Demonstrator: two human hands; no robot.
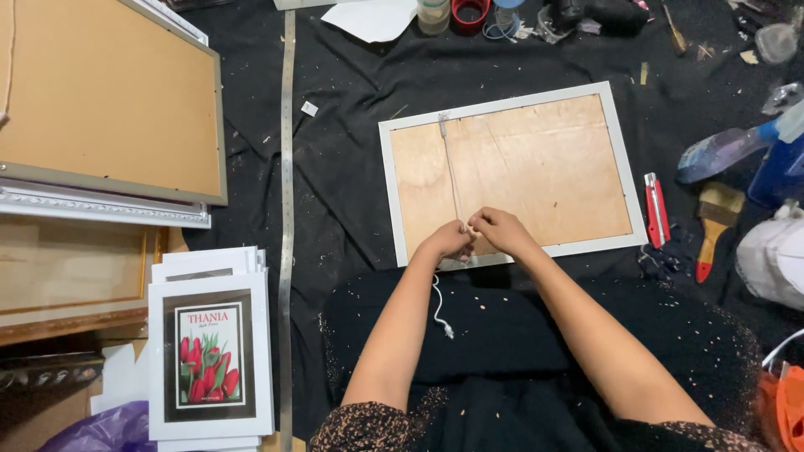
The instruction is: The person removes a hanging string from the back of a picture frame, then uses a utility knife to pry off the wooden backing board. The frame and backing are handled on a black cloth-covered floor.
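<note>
A white picture frame [621, 159] lies face down on black cloth, its plywood back [536, 176] showing. A thin white cord [450, 172] runs from a small metal hanger near the frame's top left down to its near edge. My left hand [447, 241] and my right hand [496, 229] meet at that near edge, both pinching the cord between fingertips. The cord's loose end [440, 311] dangles below my left wrist over my dark lap.
A long metal ruler [287, 218] lies left of the frame. Large frames [109, 100] and a stack of small white frames with a red tulip print [209, 356] sit at the left. A red utility knife [656, 209], paintbrush [713, 222], spray bottle [737, 146] and cups [452, 14] lie around.
</note>
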